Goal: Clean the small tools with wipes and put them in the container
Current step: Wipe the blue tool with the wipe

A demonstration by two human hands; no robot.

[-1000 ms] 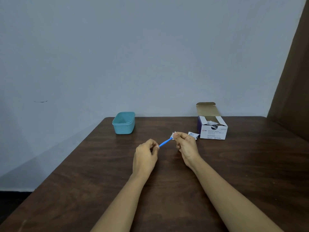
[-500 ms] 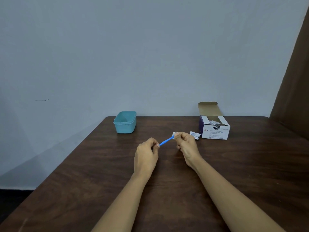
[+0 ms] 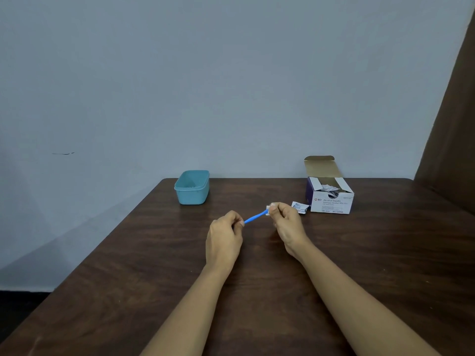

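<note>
A thin blue tool [image 3: 255, 217] stretches between my two hands above the middle of the table. My left hand [image 3: 224, 240] pinches its near end. My right hand [image 3: 286, 224] pinches a small white wipe [image 3: 268, 210] around its far end. The teal container [image 3: 192, 187] stands open at the table's back left, well apart from both hands. What lies inside it is hard to make out.
An open box of alcohol swabs [image 3: 330, 195] sits at the back right of the dark wooden table [image 3: 385, 253], a torn swab packet [image 3: 299, 207] lying just left of it. A blue-grey wall rises behind, a brown curtain [image 3: 452, 124] at the right.
Both hands keep their grip on the blue tool and the wipe. The view has shifted slightly; the hands have hardly moved.
</note>
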